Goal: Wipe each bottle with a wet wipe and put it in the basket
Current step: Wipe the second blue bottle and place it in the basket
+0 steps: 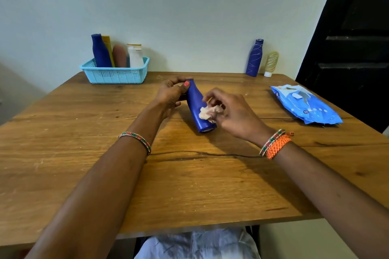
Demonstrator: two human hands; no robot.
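Wooden table [84,164] against a pale wall; long crack across the near middle of the top.

Blue bottle [194,101] above the table centre, tilted, cap end toward the far edge, base toward the near edge. Whether the base touches the top: cannot tell.

Left hand [171,94] grasping the neck end of the blue bottle, fingers curled over it, thumb with a pink nail pressed on the upper side. Beaded bangle [135,139] on the left forearm.

Right hand [233,111] pinching a crumpled wet wipe [209,112] in the fingertips, wipe pressed on the lower body of the blue bottle. Orange woven band [277,146] and a beaded bangle side by side on the right wrist.

Turquoise basket [114,74] at the far left corner of the table, close to the wall. Inside, standing upright: a dark blue bottle [100,51], a yellow tube [108,45] just behind it, a brown rounded bottle [119,55], a white bottle [135,54] with a gold-edged cap.

At the far right corner, outside the basket: a scribbled blue bottle [254,59] with pale marks, upright; just beside it on the right a cream tube [271,63] with similar marks, standing on its white cap.

Blue wipe packet [305,103] lying flat near the right edge, well apart from both hands.

Dark door [353,48] beyond the right edge. White cloth [197,244] below the near edge.
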